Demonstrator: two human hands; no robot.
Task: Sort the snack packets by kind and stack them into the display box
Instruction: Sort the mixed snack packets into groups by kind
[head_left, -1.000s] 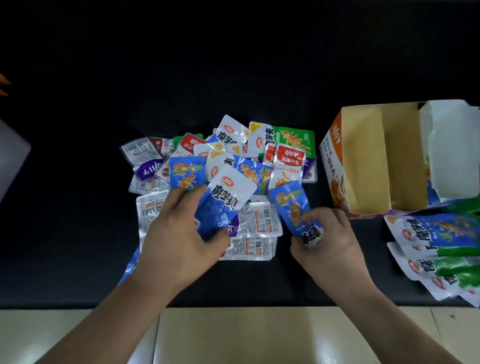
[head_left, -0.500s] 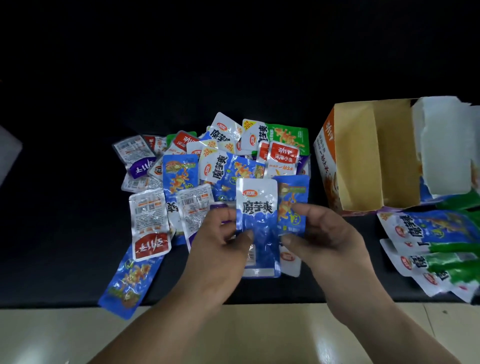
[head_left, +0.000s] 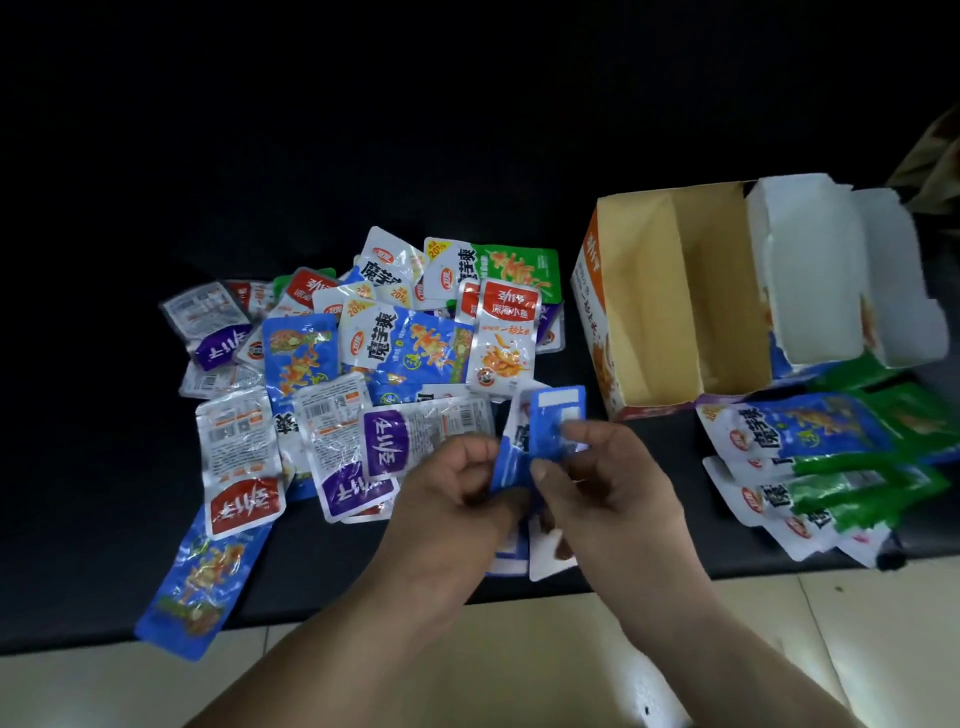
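Holding a small sheaf of blue packets (head_left: 543, 423) off the table, just left of the display box (head_left: 649, 312) and nearer the camera than its front corner; too blurred to count. Gripping the sheaf's left edge with the left hand (head_left: 452, 504), fingers curled round it. Pinching its right side with the right hand (head_left: 623, 488), thumb in front, fingertips curled over the top. Clamped on the same sheaf from both sides, close together, nearly touching. Farther left of the box, on the black tabletop (head_left: 104, 467), a loose pile of mixed packets (head_left: 395, 343): blue fronts, purple and red labels, silver backs, overlapping at all angles. At the end of the pile nearest the box's left wall, a green packet (head_left: 519, 265), with a red-and-white packet (head_left: 506, 332) lapping over its near edge. Farthest left from the box, a long blue packet (head_left: 202, 577) jutting over the table's front edge, with a red-labelled packet (head_left: 244, 506) lying across its upper end. Inside the box, bare brown card, open toward the camera; on its left wall, orange print; at its right end, a torn white flap (head_left: 810, 270). Right against the box's near side, and right of the hands, a fanned group of blue-and-green packets (head_left: 810, 431), flat and overlapping. Below the table's front edge, pale floor tiles (head_left: 78, 691).
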